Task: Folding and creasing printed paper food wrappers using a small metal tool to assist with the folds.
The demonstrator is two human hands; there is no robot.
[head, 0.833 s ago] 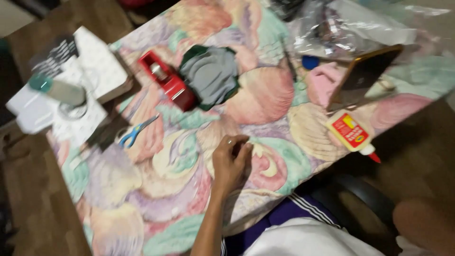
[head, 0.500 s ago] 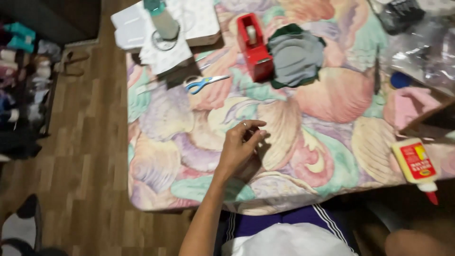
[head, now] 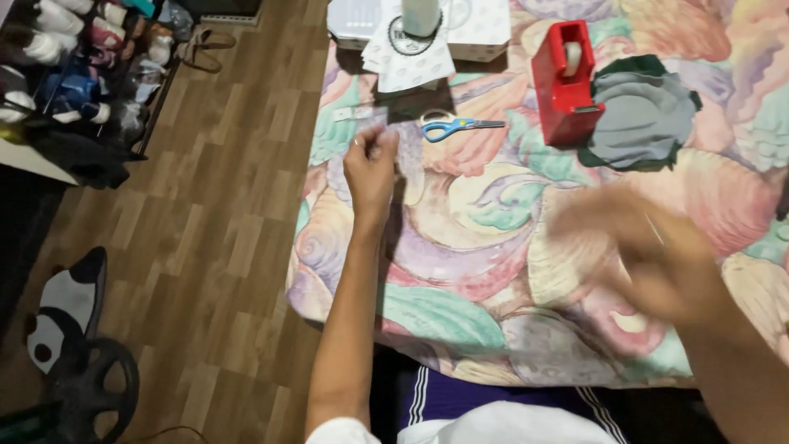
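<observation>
Right hand (head: 657, 255) is nearest the camera, low over the desk (head: 460, 247) with its floral cloth; it's motion-blurred, so can't tell whether its grip is spread or pressed together (a thin pale line shows by the fingers, too smeared to identify). Left hand (head: 371, 164) is farther out near the desk's left edge, fingers curled together with the grip pinching a small clear, wrinkled piece (head: 370, 119) that sticks up just beyond the fingertips; what the piece is can't be told. Just past that grip and slightly right lie the blue-handled scissors (head: 459, 127), flat on the cloth, close to the left hand but not touching it. Farther right of the scissors stands the red tape dispenser (head: 563, 82), with a grey felt cutout (head: 645, 115) on a dark green one right beside it, well beyond the right hand. Beyond the left grip, at the far edge, white paper sheets (head: 407, 62) lie under a pale cup (head: 421, 15). Left of the desk is wood floor (head: 214, 214), with a shoe rack (head: 74, 74) at far left.
</observation>
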